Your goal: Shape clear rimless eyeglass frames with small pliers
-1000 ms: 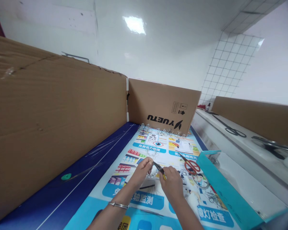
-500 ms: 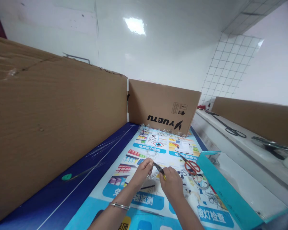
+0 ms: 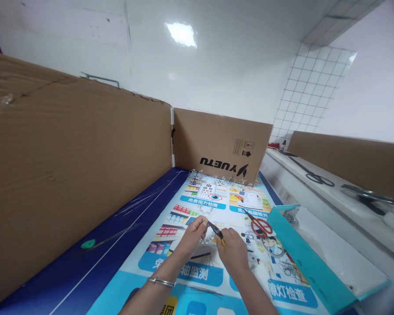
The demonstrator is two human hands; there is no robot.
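My right hand (image 3: 233, 249) is closed around a pair of pliers (image 3: 216, 231) with dark jaws and yellow-trimmed handles. The jaws' tip meets the fingertips of my left hand (image 3: 197, 229), which is pinched closed. A strand of small clear pieces (image 3: 209, 239) shows just below those fingertips; the exact point gripped is too small to make out. Scissors with red handles (image 3: 262, 227) lie to the right of my hands. Behind them is a roll of clear tape or wire (image 3: 273, 247). Thin dark wires (image 3: 206, 258) lie on the printed sheet under my hands.
A teal-edged white box (image 3: 335, 249) stands at the right. Tangled fine wire (image 3: 289, 269) lies beside it. Cardboard panels (image 3: 85, 162) wall the left and far sides. Clear, glittery pieces (image 3: 223, 178) line the far edge. Black scissors (image 3: 315, 177) rest on the white ledge.
The whole view has shifted slightly. Both hands and the pliers keep nearly the same pose, with the jaws still at the left fingertips.
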